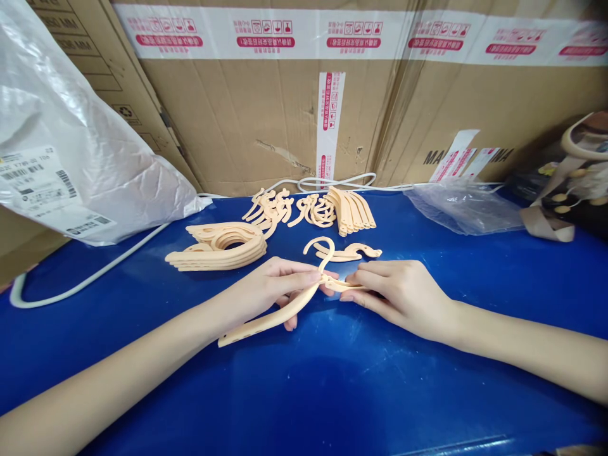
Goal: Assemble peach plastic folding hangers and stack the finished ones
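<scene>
A beige folding hanger (273,321) is held between my two hands, its curved hook (327,250) pointing up and one long arm slanting down to the left. My left hand (289,282) pinches it at the joint below the hook. My right hand (403,294) is closed on the other arm piece (342,286), which partly disappears under the fingers. Just behind the hands lie loose hanger pieces (351,253) of the same beige colour. Left of them sits a stack of folded hangers (218,250).
Further back are piles of loose hook pieces (316,210) and a row of hanger arms (351,210). A silver-white mailing bag (85,126) leans at left by a white cable (95,275). Cardboard boxes (247,114) stand behind the blue table (304,405); clear plastic (465,206) lies right.
</scene>
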The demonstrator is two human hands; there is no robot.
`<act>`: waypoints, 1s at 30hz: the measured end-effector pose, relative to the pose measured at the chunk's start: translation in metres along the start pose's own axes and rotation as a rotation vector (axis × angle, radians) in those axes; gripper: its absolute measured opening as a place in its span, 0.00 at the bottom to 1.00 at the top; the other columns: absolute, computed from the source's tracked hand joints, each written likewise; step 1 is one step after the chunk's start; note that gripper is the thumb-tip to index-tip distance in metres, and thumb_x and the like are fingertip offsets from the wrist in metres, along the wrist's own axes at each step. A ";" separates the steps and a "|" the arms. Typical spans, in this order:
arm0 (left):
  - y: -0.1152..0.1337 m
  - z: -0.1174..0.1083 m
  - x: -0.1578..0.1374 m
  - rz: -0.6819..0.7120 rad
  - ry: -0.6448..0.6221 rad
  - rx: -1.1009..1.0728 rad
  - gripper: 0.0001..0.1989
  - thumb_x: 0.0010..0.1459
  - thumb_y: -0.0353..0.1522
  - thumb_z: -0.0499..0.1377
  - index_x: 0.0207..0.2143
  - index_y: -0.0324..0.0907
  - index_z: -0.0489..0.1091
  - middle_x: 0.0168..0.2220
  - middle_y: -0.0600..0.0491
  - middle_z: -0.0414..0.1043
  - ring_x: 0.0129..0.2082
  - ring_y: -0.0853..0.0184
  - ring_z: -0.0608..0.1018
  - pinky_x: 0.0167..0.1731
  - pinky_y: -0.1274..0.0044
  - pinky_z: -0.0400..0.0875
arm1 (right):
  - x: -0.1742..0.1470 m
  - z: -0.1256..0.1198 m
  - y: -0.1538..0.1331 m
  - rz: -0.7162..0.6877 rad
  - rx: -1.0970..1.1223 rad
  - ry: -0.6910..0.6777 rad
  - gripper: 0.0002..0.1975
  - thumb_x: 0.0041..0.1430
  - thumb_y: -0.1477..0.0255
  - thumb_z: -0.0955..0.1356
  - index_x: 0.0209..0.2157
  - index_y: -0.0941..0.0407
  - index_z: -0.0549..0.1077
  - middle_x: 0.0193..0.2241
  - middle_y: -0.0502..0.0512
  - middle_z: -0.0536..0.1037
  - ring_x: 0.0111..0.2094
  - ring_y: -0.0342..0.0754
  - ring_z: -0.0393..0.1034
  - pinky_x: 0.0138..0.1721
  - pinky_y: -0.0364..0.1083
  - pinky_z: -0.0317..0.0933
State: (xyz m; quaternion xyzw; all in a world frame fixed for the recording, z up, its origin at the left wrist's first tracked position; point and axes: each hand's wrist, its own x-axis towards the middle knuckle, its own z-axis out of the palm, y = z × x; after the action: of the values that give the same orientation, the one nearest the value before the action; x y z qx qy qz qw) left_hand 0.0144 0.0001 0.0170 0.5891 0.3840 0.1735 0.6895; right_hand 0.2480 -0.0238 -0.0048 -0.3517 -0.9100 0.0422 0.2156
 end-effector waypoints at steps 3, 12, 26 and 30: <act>0.000 -0.001 0.000 -0.007 -0.017 0.005 0.16 0.61 0.39 0.57 0.46 0.42 0.76 0.19 0.59 0.60 0.17 0.76 0.68 0.19 0.85 0.69 | 0.000 0.000 0.000 -0.005 -0.011 -0.001 0.16 0.67 0.64 0.60 0.36 0.57 0.75 0.27 0.50 0.77 0.28 0.42 0.71 0.29 0.40 0.59; -0.002 -0.001 0.002 -0.027 -0.020 0.017 0.16 0.60 0.39 0.57 0.46 0.41 0.75 0.19 0.58 0.65 0.19 0.74 0.72 0.20 0.84 0.71 | -0.001 -0.001 -0.001 -0.042 -0.119 0.020 0.17 0.68 0.63 0.59 0.37 0.55 0.77 0.23 0.49 0.72 0.23 0.41 0.66 0.25 0.41 0.54; 0.004 0.003 0.001 -0.070 0.038 0.005 0.11 0.58 0.36 0.59 0.37 0.38 0.77 0.24 0.54 0.71 0.25 0.71 0.74 0.18 0.85 0.71 | -0.004 0.001 -0.003 -0.052 -0.170 0.010 0.18 0.69 0.64 0.58 0.38 0.56 0.76 0.21 0.48 0.72 0.22 0.41 0.67 0.23 0.42 0.51; 0.004 0.003 0.001 -0.075 0.044 0.013 0.11 0.58 0.36 0.59 0.36 0.38 0.77 0.23 0.54 0.70 0.24 0.71 0.73 0.18 0.85 0.71 | -0.004 0.000 -0.004 -0.040 -0.131 -0.008 0.19 0.69 0.63 0.57 0.38 0.56 0.77 0.23 0.49 0.74 0.23 0.40 0.69 0.24 0.41 0.53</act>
State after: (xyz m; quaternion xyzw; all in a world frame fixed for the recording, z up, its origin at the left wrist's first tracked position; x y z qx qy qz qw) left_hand 0.0179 -0.0005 0.0206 0.5748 0.4220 0.1579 0.6831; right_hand 0.2482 -0.0297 -0.0054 -0.3464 -0.9185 -0.0204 0.1895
